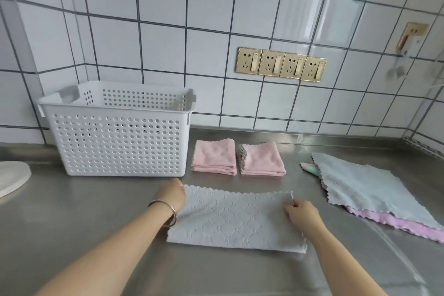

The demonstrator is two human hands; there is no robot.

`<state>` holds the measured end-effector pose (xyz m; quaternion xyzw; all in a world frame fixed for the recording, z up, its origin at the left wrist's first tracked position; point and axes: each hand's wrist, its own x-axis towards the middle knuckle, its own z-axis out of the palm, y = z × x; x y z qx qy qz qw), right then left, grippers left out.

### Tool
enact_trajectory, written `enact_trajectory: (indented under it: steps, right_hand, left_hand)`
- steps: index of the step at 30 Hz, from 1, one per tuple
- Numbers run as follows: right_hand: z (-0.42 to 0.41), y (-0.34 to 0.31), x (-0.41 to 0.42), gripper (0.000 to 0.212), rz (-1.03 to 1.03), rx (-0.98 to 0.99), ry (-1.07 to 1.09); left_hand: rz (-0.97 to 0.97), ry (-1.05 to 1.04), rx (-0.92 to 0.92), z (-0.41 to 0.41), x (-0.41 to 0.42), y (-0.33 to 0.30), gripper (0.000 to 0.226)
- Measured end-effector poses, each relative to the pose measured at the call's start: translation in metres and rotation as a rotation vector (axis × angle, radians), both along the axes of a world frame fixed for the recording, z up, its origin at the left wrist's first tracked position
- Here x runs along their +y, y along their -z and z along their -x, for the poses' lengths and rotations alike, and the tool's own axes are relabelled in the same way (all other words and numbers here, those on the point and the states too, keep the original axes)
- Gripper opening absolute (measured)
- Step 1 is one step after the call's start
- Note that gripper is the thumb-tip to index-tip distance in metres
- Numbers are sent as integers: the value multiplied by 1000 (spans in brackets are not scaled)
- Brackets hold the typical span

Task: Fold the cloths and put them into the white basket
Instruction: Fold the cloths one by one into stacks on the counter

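With the grey cloth (236,221) folded once into a strip near the steel counter's (72,223) front edge, the left hand (171,196) and right hand (301,211) each pinching a far corner should probably bring its short ends together squarely before pressing the crease.

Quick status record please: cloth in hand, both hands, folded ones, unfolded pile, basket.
cloth in work: grey cloth, folded once, flat on the counter
left hand: grip on its far left corner
right hand: pinches its far right corner
folded: two pink cloths, beside the basket
unfolded pile: right, flat
white basket: contents not visible
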<state>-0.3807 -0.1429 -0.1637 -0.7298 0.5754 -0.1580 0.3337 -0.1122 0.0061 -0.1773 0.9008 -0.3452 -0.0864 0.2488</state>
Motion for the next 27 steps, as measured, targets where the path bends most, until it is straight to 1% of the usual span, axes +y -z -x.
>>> enact_trajectory:
  steps: [3, 6, 8, 10, 11, 12, 14, 15, 16, 17, 18, 20, 22, 23, 25, 26, 27]
  right_hand:
    - [-8, 3, -3, 24, 11, 62, 20]
    - [-10, 2, -5, 27, 25, 102, 42]
    - [-12, 2, -6, 24, 23, 130, 42]
    - [-13, 1, -2, 14, 35, 127, 49]
    - [-13, 2, 1, 16, 45, 115, 62]
    - [-12, 3, 3, 24, 58, 104, 76]
    - [-9, 5, 11, 38, 100, 91, 105]
    - [-7, 5, 17, 45, 126, 95, 120]
    - [-3, 5, 22, 51, 150, 105, 131]
    - [0, 4, 29, 57, 162, 121, 141]
    - [3, 5, 36, 62, 160, 141, 148]
    - [11, 8, 52, 69, 129, 176, 154]
    - [15, 8, 65, 73, 76, 150, 136]
    - [18, 6, 69, 75, 47, 127, 124]
    - [22, 2, 71, 75, -5, 133, 93]
    - [24, 1, 69, 72, -23, 156, 78]
    - [26, -1, 69, 63, -35, 181, 72]
  left_hand:
    - [-55, -18, -30, -4, -6, 5, 33]
    - [-49, -17, -59, -10, -10, 8, 32]
    - [-56, -5, -68, -10, -13, 10, 32]
    - [-56, -2, -77, -8, -13, 10, 30]
    - [-60, -6, -105, -5, -12, 9, 28]
    - [-55, -12, -156, -1, -10, 8, 28]
    - [14, 8, -338, 10, -7, 6, 43]
    - [73, 57, -431, 18, -7, 4, 52]
    - [105, 134, -472, 28, -9, 1, 59]
    - [90, 236, -459, 39, -13, -3, 64]
    - [48, 348, -407, 49, -18, -4, 67]
    - [-140, 588, -298, 72, -26, -2, 66]
    - [-285, 763, -301, 85, -28, 4, 66]
    - [-324, 810, -323, 90, -28, 7, 67]
    - [-363, 830, -347, 95, -29, 15, 68]
    - [-380, 825, -342, 96, -29, 17, 68]
    - [-398, 824, -336, 98, -28, 18, 69]
